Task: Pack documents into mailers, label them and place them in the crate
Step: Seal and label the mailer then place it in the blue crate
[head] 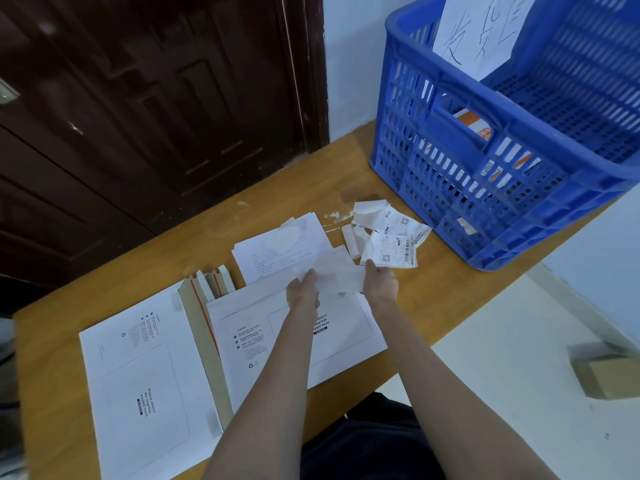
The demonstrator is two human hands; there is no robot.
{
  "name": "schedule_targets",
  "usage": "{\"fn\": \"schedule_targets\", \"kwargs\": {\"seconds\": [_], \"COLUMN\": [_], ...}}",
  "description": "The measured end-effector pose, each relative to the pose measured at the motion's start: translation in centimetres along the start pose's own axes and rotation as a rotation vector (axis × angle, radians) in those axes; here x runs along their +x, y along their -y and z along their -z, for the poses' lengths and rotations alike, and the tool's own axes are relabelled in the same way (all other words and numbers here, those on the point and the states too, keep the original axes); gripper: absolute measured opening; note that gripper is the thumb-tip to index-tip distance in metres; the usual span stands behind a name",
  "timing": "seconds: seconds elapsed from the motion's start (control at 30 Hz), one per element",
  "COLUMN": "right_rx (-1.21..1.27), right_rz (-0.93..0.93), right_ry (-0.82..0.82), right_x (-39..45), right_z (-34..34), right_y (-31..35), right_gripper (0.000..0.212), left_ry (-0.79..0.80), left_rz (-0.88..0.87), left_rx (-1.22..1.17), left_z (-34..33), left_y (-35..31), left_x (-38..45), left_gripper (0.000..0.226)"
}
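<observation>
Two white cardboard mailers lie on the wooden table: one (138,375) at the near left, another (263,334) beside it under my forearms. Above the second mailer's far edge, my left hand (303,289) and my right hand (381,284) both pinch a white sheet of paper (341,275), one at each end. Printed documents (277,251) lie just beyond it. A pile of waybill labels and peeled backing papers (388,233) sits to the right of my right hand. The blue plastic crate (485,174) stands at the table's far right, with orange-and-white mailers visible through its wall.
A handwritten white sign (481,32) hangs on the crate's rim. Folded mailer flaps with red tear strips (211,285) stick up between the mailers. A dark wooden door (156,116) stands behind the table. A small cardboard box (606,375) sits on the floor at right.
</observation>
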State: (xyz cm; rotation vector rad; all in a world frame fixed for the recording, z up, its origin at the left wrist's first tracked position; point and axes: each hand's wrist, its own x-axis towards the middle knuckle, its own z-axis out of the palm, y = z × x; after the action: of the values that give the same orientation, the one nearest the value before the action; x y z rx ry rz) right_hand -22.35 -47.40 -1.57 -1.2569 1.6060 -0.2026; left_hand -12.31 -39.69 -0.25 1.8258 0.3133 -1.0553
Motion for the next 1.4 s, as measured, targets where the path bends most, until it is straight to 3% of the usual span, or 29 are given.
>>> {"fn": "schedule_targets", "kwargs": {"seconds": [0.1,0.4,0.47,0.57,0.77,0.87,1.03,1.23,1.4], "right_rx": [0.055,0.344,0.361,0.423,0.549,0.596,0.647,0.651,0.647], "right_rz": [-0.023,-0.164,-0.185,-0.212,-0.188,-0.172,-0.123,-0.106,-0.104], "right_ry": [0.029,0.048,-0.037,-0.218,-0.109,-0.048,-0.057,-0.047,-0.052], "right_x": [0.0,0.3,1.0,1.9,1.6,1.5,2.0,2.4,2.7], "right_z": [-0.2,1.9,3.1,5.1,5.6,6.1,8.5,9.8,10.7], "right_y": [0.2,0.0,-0.3,-0.6,0.8,1.3,2.2,1.9,1.4], "right_gripper": [0.04,0.042,0.044,0.042,0.031,0.03,0.031,0.029,0.026], "left_ry": [-0.017,-0.027,-0.086,-0.194,0.005,0.024,0.065,0.025,0.155], "left_rz": [0.013,0.158,0.16,0.127,0.081,-0.015,-0.068,-0.109,-0.095], "left_rx": [0.008,-0.199,-0.258,-0.166,-0.087,0.015,0.225,0.148,0.156], "left_z": [0.1,0.3,0.8,1.3,-2.1,-3.9,-6.3,-9.6,-11.8], "left_y": [-0.1,-0.1,-0.6,-1.2,-2.6,-2.7,-2.9,-4.1,-5.1], "left_x": [0.1,0.9,1.1,1.4,0.3,0.5,0.3,-1.2,-1.7], "left_gripper": [0.01,0.018,0.027,0.033,0.042,0.055,0.052,0.053,0.058]}}
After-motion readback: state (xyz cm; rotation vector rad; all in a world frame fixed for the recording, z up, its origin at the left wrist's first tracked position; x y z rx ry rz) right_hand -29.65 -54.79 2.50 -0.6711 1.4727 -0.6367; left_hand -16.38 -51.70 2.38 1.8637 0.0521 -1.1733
